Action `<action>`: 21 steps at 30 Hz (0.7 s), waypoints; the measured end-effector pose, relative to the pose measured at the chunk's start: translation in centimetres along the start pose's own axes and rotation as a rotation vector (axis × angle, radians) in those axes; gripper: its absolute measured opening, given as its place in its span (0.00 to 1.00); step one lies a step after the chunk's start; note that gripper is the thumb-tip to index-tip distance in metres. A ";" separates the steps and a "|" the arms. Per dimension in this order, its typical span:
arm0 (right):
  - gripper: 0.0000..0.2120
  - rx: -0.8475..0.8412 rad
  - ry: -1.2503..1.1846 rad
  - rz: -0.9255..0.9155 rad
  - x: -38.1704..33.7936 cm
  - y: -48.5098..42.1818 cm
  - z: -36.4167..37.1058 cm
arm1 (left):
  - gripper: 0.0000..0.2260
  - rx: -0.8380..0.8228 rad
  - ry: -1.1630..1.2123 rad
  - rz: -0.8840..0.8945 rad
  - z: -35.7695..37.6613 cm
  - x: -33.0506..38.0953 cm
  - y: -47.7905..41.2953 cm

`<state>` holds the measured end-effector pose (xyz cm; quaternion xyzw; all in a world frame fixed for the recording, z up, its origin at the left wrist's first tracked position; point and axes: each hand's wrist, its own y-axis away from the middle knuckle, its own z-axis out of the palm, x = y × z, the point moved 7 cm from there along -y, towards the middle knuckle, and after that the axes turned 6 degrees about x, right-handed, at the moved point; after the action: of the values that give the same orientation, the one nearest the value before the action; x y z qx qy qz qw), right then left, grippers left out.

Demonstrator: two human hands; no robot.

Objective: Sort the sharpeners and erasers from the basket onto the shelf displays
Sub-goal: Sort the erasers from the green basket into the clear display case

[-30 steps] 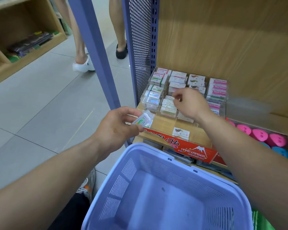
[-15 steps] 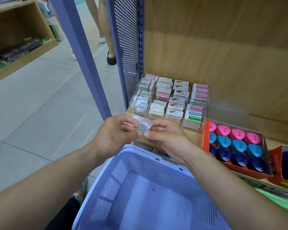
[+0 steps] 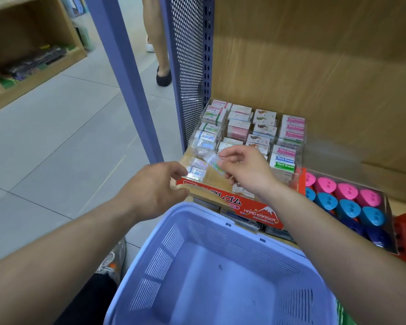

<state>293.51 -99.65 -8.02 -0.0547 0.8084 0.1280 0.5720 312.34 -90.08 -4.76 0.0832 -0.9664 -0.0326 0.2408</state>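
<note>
1. Wooden shelving (image 3: 314, 66) backs the eraser tray (image 3: 211, 198); one wrapped eraser (image 3: 213, 159) is pinched by the right hand (image 3: 246, 170) above the tray's left columns.
2. It could be dropped into the wrong column, the wrapper looking slick (and the pinch light).
3. The left hand (image 3: 150, 191) is held loosely curled beside the tray's corner, nothing seen in it.
4. Counted: four pink sharpeners (image 3: 346, 191), four light-blue sharpeners (image 3: 348, 207), one basket (image 3: 197, 212) with nothing seen inside.

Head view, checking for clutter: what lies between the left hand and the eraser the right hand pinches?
In the head view, two shiny-wrapped erasers lie in the eraser display's front-left corner, between the left hand and the held eraser.
</note>
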 end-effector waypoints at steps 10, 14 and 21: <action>0.04 -0.051 0.781 -0.238 0.9 -5.6 7.9 | 0.18 0.013 -0.065 0.002 -1.1 -2.8 1.0; 0.10 -0.221 0.800 -0.265 1.2 -5.1 8.5 | 0.16 0.017 -0.023 -0.009 -1.0 -3.4 0.8; 0.12 -0.065 0.606 -0.295 -1.6 -0.8 2.9 | 0.13 -0.005 -0.040 0.079 -0.3 -0.4 1.4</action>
<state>296.88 -99.70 -7.56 -0.2250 0.9205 0.0475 0.3158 312.60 -88.68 -4.54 0.0437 -0.9735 -0.0272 0.2228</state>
